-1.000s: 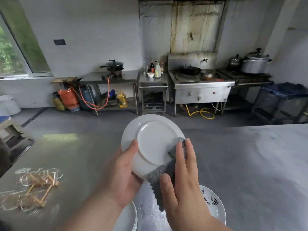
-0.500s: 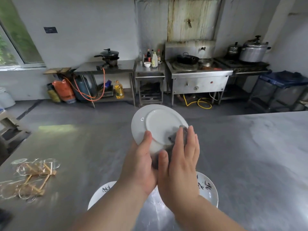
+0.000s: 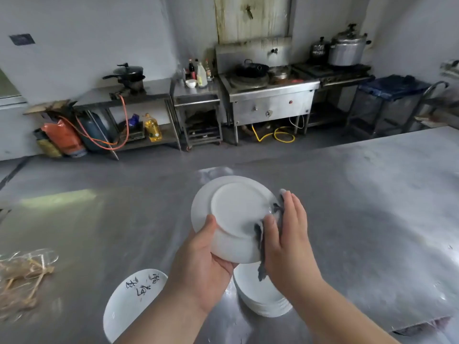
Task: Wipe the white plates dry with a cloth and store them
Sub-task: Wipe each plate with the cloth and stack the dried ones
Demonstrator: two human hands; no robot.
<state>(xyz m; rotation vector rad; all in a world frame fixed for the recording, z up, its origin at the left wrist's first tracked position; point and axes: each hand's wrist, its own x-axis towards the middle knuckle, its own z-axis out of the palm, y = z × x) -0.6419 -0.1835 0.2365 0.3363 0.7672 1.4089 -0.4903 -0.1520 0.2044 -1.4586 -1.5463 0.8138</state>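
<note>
A: What is the plate like, and who has it?

B: Glossy white ceramic, round, with its raised foot ring turned to the camera; the plate (image 3: 236, 212) is up in the air above the table, tilted; the left hand (image 3: 201, 264) grips its lower-left rim, thumb on the back, fingers hidden underneath.

A: And the other hand?

B: The right hand (image 3: 288, 244) pinches a dark grey cloth (image 3: 259, 234), soft and crumpled, between the thumb and straight fingers at the plate's right rim; a tail of it hangs down.

A: Anything different from half a second ago?

B: Yes; then the right hand lay across the plate's lower back; now it sits at the right edge; a stack of plain white plates (image 3: 263, 299) now shows beneath the right wrist.

A: Room to move?

B: The table (image 3: 372, 219) is dull, streaked steel; bare metal spreads right of the hands to the far edge; a plate with black brush characters (image 3: 129, 301) lies lower left, apart from the stack; a tangle of straw-coloured sticks (image 3: 22, 276) lies near the left edge.
</note>
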